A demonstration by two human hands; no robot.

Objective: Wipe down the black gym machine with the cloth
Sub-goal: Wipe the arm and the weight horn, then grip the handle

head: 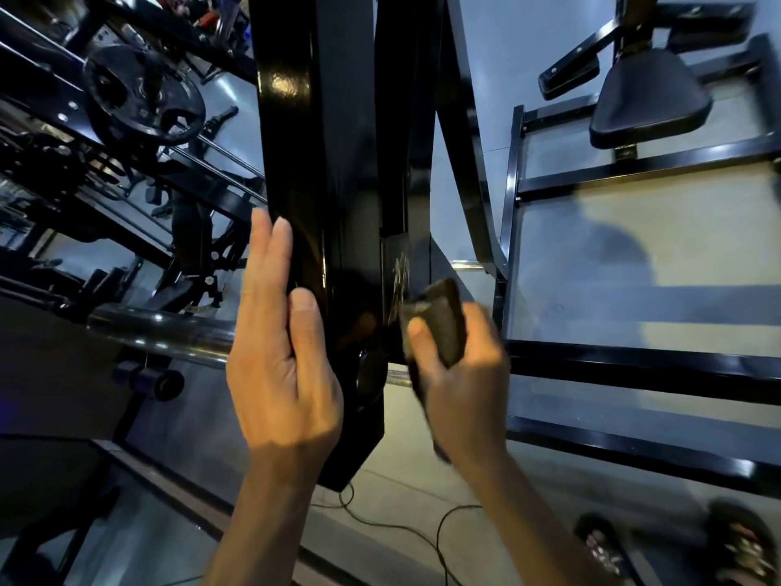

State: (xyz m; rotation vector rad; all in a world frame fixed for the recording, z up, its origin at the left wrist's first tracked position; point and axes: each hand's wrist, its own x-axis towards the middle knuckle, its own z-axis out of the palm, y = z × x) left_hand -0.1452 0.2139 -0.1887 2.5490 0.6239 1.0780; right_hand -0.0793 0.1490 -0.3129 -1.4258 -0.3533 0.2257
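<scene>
A glossy black beam of the gym machine (334, 171) runs down the middle of the head view. My left hand (279, 353) lies flat against the beam's left face, its fingers straight and pointing up and its thumb on the front edge. My right hand (465, 382) grips a folded dark cloth (439, 323) and holds it against the beam's right side, near some pale scratch marks. The lower part of the cloth is hidden behind my palm.
A weight plate (143, 95) and more black frames stand at the left. A chrome bar (160, 332) crosses behind the beam. At the right are a padded seat (651, 99) and black floor rails (634, 370). A thin cable (405, 530) lies on the floor. Sandalled feet (676, 547) show at the bottom right.
</scene>
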